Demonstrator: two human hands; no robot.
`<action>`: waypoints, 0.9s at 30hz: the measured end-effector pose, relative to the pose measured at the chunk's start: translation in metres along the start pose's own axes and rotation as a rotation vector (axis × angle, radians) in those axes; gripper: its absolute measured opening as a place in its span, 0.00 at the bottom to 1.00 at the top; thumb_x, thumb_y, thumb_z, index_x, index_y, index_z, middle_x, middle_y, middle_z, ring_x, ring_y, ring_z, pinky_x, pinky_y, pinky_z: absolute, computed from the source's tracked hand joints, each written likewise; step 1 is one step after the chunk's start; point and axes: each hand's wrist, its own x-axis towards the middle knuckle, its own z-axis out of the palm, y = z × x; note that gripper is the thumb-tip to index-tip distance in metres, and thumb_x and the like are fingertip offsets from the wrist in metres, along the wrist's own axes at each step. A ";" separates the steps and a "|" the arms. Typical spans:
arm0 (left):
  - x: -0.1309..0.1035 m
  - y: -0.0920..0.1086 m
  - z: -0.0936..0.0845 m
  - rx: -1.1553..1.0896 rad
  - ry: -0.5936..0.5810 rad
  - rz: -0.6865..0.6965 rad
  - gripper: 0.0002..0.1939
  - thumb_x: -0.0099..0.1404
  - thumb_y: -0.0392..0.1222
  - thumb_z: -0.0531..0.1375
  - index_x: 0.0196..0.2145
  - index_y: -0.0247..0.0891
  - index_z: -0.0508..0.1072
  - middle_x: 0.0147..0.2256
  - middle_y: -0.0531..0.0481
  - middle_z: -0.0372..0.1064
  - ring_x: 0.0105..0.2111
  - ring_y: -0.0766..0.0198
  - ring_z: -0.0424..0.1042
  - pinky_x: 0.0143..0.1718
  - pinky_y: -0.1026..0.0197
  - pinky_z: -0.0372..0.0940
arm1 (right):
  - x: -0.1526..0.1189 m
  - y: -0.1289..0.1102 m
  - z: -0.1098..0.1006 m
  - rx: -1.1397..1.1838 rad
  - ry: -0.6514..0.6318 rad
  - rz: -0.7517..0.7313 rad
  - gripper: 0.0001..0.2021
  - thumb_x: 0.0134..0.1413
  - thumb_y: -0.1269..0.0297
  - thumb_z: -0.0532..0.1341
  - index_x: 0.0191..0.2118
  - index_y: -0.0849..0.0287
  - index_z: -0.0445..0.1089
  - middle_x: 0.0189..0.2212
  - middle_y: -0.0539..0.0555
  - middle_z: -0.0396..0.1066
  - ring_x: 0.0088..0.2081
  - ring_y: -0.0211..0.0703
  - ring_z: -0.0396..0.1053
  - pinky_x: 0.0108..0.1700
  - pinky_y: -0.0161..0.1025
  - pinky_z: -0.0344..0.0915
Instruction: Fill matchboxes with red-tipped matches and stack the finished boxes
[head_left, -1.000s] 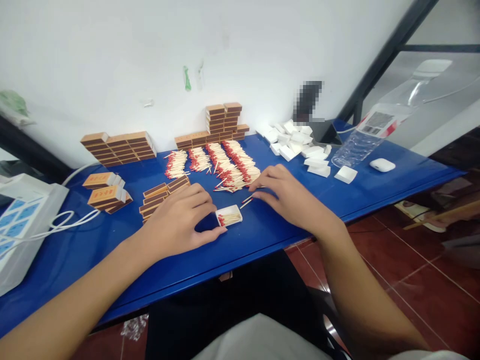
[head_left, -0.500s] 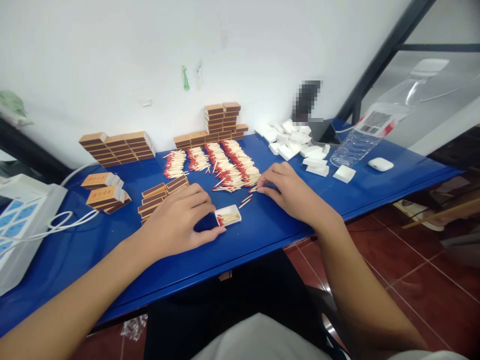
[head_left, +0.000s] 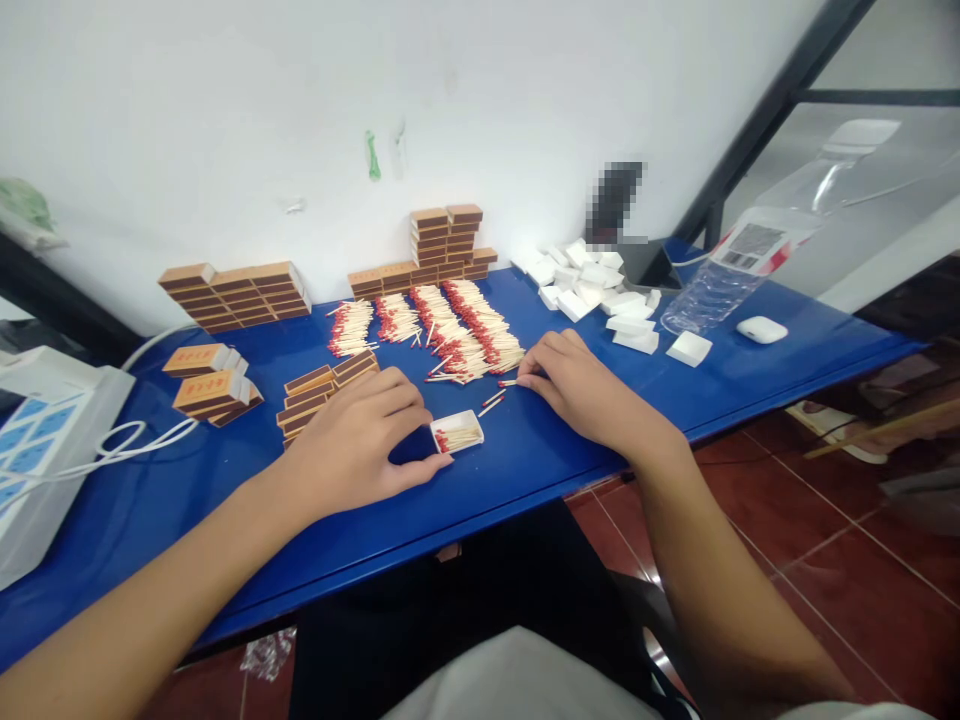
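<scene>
My left hand (head_left: 367, 430) rests on the table with thumb and forefinger curved around the left end of a small white matchbox tray (head_left: 480, 441). Red-tipped matches (head_left: 459, 437) lie in that tray. To its right, my right hand (head_left: 566, 380) is closed in a pinch on a match (head_left: 508, 383), whose red head points left. A pair of loose matches (head_left: 492, 402) lies between the tray and my right hand. Behind them, rows of matches (head_left: 480, 325) are spread out. Matchbox sleeves (head_left: 307, 380) are stacked partly behind my left hand.
Stacked matchboxes stand along the wall at left (head_left: 236, 298) and centre (head_left: 442, 240). More boxes (head_left: 210, 385) and a power strip (head_left: 52, 440) are on the left. White trays (head_left: 592, 275), a plastic bottle (head_left: 742, 265) and a white earphone case (head_left: 762, 330) are on the right.
My right hand has shifted very slightly right, and the match at its fingertips shows more clearly. My left hand and the tray have stayed in place.
</scene>
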 end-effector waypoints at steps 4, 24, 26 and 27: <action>0.000 0.000 0.000 -0.008 -0.006 -0.013 0.14 0.74 0.51 0.65 0.40 0.36 0.80 0.38 0.43 0.78 0.40 0.54 0.74 0.43 0.51 0.72 | -0.002 0.001 0.000 -0.044 -0.002 0.007 0.08 0.73 0.61 0.57 0.40 0.55 0.70 0.42 0.60 0.70 0.47 0.58 0.65 0.52 0.56 0.67; 0.000 0.000 0.000 -0.006 0.006 0.009 0.15 0.74 0.50 0.65 0.40 0.34 0.80 0.38 0.43 0.77 0.40 0.54 0.73 0.42 0.51 0.72 | -0.004 -0.041 -0.009 0.096 0.001 -0.046 0.08 0.77 0.64 0.56 0.41 0.54 0.66 0.43 0.58 0.70 0.48 0.55 0.65 0.53 0.53 0.66; 0.000 0.000 0.000 -0.010 0.007 0.012 0.15 0.74 0.51 0.65 0.39 0.34 0.80 0.37 0.43 0.77 0.40 0.55 0.72 0.42 0.51 0.71 | -0.004 -0.055 -0.007 0.128 -0.027 -0.064 0.07 0.76 0.66 0.57 0.41 0.55 0.66 0.44 0.58 0.71 0.50 0.55 0.65 0.54 0.52 0.66; 0.000 0.000 0.000 -0.012 0.008 0.012 0.15 0.74 0.51 0.65 0.39 0.34 0.80 0.37 0.43 0.77 0.40 0.55 0.72 0.42 0.51 0.71 | -0.004 -0.061 -0.004 0.135 -0.033 -0.079 0.06 0.76 0.67 0.57 0.41 0.55 0.66 0.44 0.58 0.71 0.50 0.54 0.66 0.55 0.52 0.66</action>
